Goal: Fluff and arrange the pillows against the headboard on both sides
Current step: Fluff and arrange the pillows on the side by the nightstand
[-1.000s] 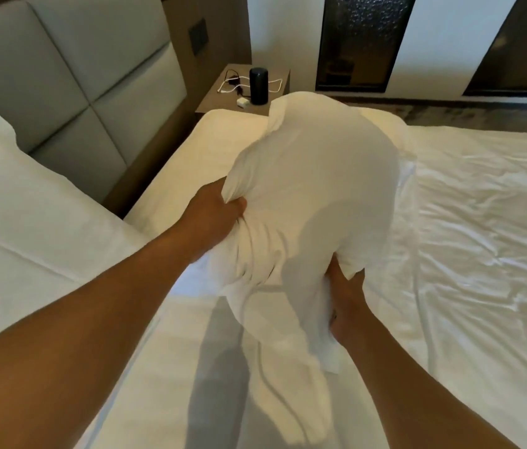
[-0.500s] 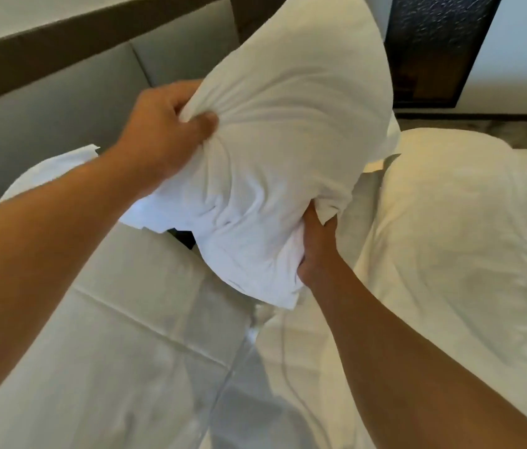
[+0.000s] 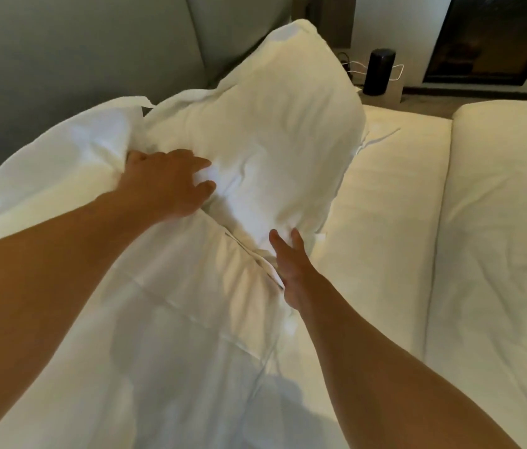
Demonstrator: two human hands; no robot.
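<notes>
Reaching forward over the white duvet (image 3: pixel 165 367), both bare forearms stretch toward the head of the bed. The right hand (image 3: pixel 289 273) is released, its fingers straight and spread, the fingertips just touching the lower edge of the upright pillow (image 3: pixel 271 131). The left hand (image 3: pixel 168 183) lies with fingers curled into the cloth at the seam where that pillow meets a second pillow (image 3: pixel 61 157) on the left, pinching the fabric loosely. The upright pillow stands tilted, leaning back against the grey padded headboard (image 3: pixel 61 53), its top corner pointing up. To the right lies the bare cream mattress (image 3: pixel 385 205), with another duvet (image 3: pixel 498 222) beside it. Farther off, a black cylindrical speaker (image 3: pixel 378 71) and a white cable (image 3: pixel 396 72) sit on the nightstand surface (image 3: pixel 391 95).
</notes>
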